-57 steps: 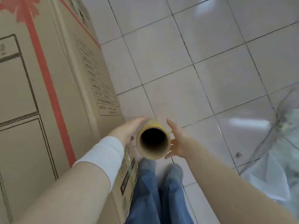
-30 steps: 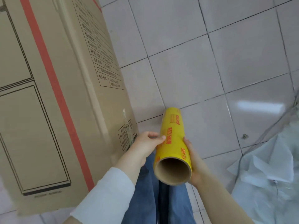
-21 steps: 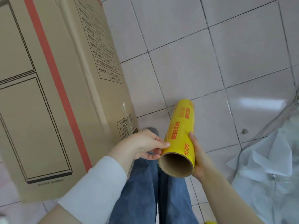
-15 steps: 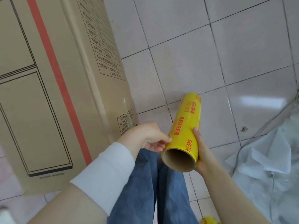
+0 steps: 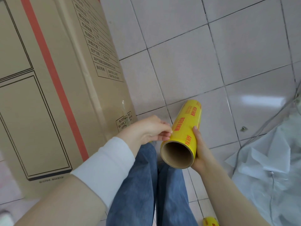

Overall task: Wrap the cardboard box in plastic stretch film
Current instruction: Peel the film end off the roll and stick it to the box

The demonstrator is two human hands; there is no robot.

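A tall cardboard box (image 5: 48, 88) with a red stripe and black printed panels fills the left side. A short strip of clear film or tape clings to its right face, low down. A yellow roll of stretch film (image 5: 184, 132) with red lettering and a brown cardboard core points its open end at the camera. My right hand (image 5: 199, 150) grips the roll from underneath on its right side. My left hand (image 5: 149, 131), in a white sleeve, pinches at the roll's left edge with its fingertips. Whether a loose film edge is between those fingers is too small to tell.
My legs in blue jeans (image 5: 151, 185) stand below the roll on the pale tiled floor (image 5: 203, 54). Crumpled white plastic sheeting (image 5: 270, 168) lies at the right. A second yellow roll (image 5: 210, 221) shows at the bottom edge.
The roll has tilted from pointing straight up at the camera to slanting away to the right. My left hand has closed its fingertips onto the roll's left edge.
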